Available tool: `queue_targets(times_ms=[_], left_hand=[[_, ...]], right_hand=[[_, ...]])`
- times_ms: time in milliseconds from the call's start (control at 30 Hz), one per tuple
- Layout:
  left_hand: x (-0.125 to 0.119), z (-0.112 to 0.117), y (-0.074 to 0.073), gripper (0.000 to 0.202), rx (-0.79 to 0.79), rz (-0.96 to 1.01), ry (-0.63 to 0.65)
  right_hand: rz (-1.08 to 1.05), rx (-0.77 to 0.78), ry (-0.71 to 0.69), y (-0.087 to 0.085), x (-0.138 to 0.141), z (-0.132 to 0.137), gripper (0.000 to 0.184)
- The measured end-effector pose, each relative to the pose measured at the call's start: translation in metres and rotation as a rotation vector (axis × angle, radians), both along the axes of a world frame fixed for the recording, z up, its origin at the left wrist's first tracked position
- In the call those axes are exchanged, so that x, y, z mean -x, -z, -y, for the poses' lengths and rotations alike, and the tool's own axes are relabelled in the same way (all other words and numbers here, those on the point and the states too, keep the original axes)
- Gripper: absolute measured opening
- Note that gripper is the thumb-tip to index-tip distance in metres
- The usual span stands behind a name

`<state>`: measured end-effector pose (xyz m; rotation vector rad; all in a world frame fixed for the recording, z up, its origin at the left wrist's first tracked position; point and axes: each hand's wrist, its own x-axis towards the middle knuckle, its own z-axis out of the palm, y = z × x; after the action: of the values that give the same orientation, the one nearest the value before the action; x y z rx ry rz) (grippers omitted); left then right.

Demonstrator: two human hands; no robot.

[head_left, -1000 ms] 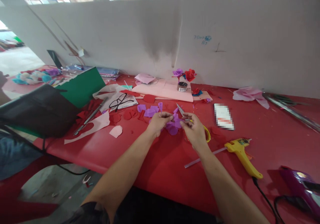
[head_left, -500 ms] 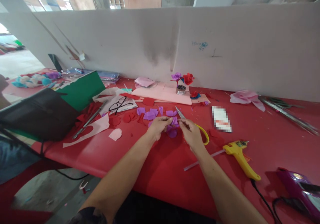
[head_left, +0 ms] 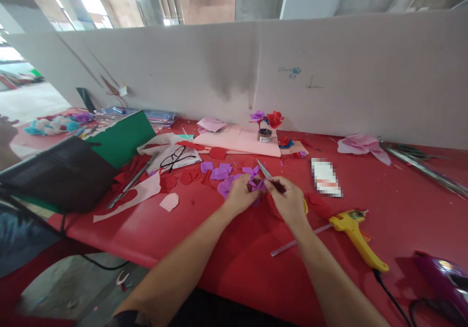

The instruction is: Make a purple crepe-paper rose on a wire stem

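Observation:
My left hand [head_left: 240, 194] is closed in a pinch on a small purple paper petal [head_left: 256, 184] over the red table [head_left: 226, 249]. My right hand [head_left: 288, 200] is closed around yellow-handled scissors [head_left: 266, 172], whose metal blades point up and left beside the petal. The two hands nearly touch at the petal. Several loose purple petals [head_left: 218, 173] lie just beyond my left hand, with red cut-outs [head_left: 186, 177] to their left.
A yellow glue gun [head_left: 356, 234] and a clear glue stick [head_left: 292, 243] lie right of my hands, a purple tool [head_left: 444, 283] at far right. Glasses [head_left: 177, 155], pink sheets [head_left: 237, 139], paper roses in a tape roll [head_left: 266, 122], a green sheet [head_left: 122, 132] and a dark bag [head_left: 54, 173] stand behind and left.
My hands have come closer together and slightly nearer me, with the petal and scissors still held. The view has tilted up a little.

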<state>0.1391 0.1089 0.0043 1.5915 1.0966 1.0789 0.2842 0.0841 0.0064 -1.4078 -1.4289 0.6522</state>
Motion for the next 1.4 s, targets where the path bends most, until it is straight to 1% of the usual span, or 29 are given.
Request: queue_targets(times_ms=[100, 167, 233, 300, 400, 467, 533, 667, 767, 833, 967, 1100, 1200, 1300, 1400], left_hand=[[-0.001, 0.0005, -0.0012, 0.011, -0.008, 0.022, -0.035], [-0.0016, 0.0004, -0.0012, 0.007, 0.018, 0.065, -0.03], [-0.0023, 0.0002, -0.0006, 0.005, 0.058, 0.137, -0.006], [-0.003, 0.0003, 0.0, 0.004, 0.115, 0.233, 0.015], [-0.0035, 0.0011, 0.0002, 0.014, 0.214, 0.347, -0.002], [-0.0031, 0.0017, -0.0005, 0.021, 0.27, 0.385, -0.021], [-0.0023, 0.002, -0.0016, 0.026, 0.313, 0.405, -0.01], [-0.0008, 0.0012, -0.0038, 0.036, 0.374, 0.431, 0.033], [-0.0002, 0.0005, -0.005, 0.037, 0.368, 0.419, -0.026], [0.0005, 0.0003, -0.0054, 0.034, 0.334, 0.389, -0.056], [0.002, -0.0001, -0.0054, 0.022, 0.266, 0.315, -0.062], [0.0012, 0.0003, -0.0054, 0.02, 0.292, 0.344, -0.028], [-0.0002, 0.0009, -0.0054, 0.021, 0.319, 0.392, -0.001], [-0.0002, 0.0008, -0.0049, 0.022, 0.314, 0.409, -0.052], [0.0009, 0.0001, -0.004, 0.022, 0.32, 0.393, -0.093]], right_hand=[[0.108, -0.076, 0.019, -0.0045, 0.0006, 0.0025, 0.022], [0.113, -0.082, 0.01, -0.0055, 0.0014, 0.0031, 0.02], [0.052, -0.043, -0.005, -0.0053, 0.002, 0.0028, 0.021], [-0.072, 0.016, -0.007, -0.0046, 0.0022, 0.0016, 0.023], [-0.294, 0.086, -0.032, -0.0042, 0.0024, -0.0005, 0.025], [-0.38, 0.12, -0.07, -0.0043, 0.0026, -0.0016, 0.027], [-0.393, 0.142, -0.091, -0.004, 0.0028, -0.0025, 0.026], [-0.385, 0.157, -0.081, -0.0031, 0.0027, -0.0038, 0.021], [-0.378, 0.164, -0.056, -0.0033, 0.0025, -0.0036, 0.02], [-0.352, 0.165, -0.061, -0.0034, 0.0029, -0.0029, 0.019], [-0.27, 0.135, -0.092, -0.0019, 0.0042, -0.0026, 0.014], [-0.284, 0.107, -0.029, -0.0003, 0.0043, -0.0042, 0.013], [-0.337, 0.114, -0.058, 0.0008, 0.0046, -0.0047, 0.018], [-0.329, 0.122, -0.098, 0.0027, 0.0056, -0.0042, 0.016], [-0.315, 0.141, -0.092, 0.0032, 0.0069, -0.0034, 0.013]])
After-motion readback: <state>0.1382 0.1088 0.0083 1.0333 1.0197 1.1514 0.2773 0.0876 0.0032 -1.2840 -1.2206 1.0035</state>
